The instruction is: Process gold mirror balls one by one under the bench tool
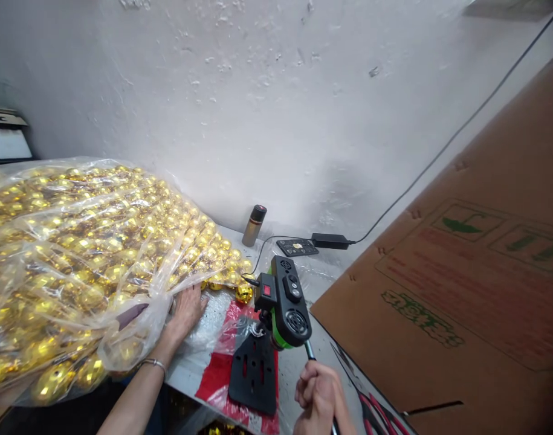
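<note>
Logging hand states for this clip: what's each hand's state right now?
Left hand: at the clear bag, fingertips partly hidden; grip cannot be told.
Right hand: closed around a thin rod.

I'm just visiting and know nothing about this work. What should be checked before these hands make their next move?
1. Right hand closed around the slender dark rod: ok.
2. Left hand at the edge of the clear plastic bag of shiny gold balls: ok. Grip on anything: cannot tell, as its fingertips are partly hidden.
3. Thin black cable joined to the black-and-green device with round vents: ok.
4. Device switched on: cannot tell; its red switch shows, but not its setting clearly.
5. Tool handles in red and black apart from the right hand: ok.
</note>
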The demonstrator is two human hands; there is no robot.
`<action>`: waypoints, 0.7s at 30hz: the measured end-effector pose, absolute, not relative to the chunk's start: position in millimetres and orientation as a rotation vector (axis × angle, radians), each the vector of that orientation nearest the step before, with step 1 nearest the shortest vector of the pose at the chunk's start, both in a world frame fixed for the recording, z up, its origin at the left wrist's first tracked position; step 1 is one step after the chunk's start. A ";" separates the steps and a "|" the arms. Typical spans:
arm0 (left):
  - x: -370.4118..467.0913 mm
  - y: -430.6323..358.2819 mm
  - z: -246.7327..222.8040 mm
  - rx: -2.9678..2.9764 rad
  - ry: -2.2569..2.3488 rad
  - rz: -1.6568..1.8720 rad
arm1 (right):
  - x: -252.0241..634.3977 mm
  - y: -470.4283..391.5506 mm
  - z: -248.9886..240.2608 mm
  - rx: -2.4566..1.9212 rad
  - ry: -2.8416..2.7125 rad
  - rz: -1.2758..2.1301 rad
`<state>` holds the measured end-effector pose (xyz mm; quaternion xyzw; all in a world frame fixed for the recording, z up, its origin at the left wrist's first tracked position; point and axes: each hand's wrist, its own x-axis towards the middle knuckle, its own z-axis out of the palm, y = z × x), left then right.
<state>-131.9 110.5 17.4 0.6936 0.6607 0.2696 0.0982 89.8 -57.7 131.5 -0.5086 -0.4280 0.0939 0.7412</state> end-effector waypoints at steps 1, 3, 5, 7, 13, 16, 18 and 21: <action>-131.2 115.3 20.0 2.046 1.940 0.789 | 91.6 -55.8 128.5 -1.091 -0.949 0.185; -130.6 122.4 25.2 2.025 1.914 0.776 | 95.7 -52.3 122.8 -1.044 -0.986 0.132; -131.1 124.6 29.4 1.994 1.896 0.764 | 99.4 -50.3 118.5 -1.012 -1.027 0.086; -132.1 121.2 32.3 1.957 1.882 0.760 | 101.9 -50.4 116.1 -1.014 -1.056 0.072; -127.4 83.4 38.1 1.863 1.712 0.952 | 101.6 -54.4 120.3 -1.020 -1.089 0.102; -111.8 51.9 41.4 1.755 1.429 1.097 | 99.0 -55.5 125.0 -1.021 -1.105 0.111; -96.0 29.6 42.0 1.699 1.307 1.025 | 97.7 -56.6 126.5 -1.026 -1.119 0.107; -70.5 3.3 37.6 1.735 1.218 0.872 | 98.3 -59.3 126.1 -1.040 -1.156 0.095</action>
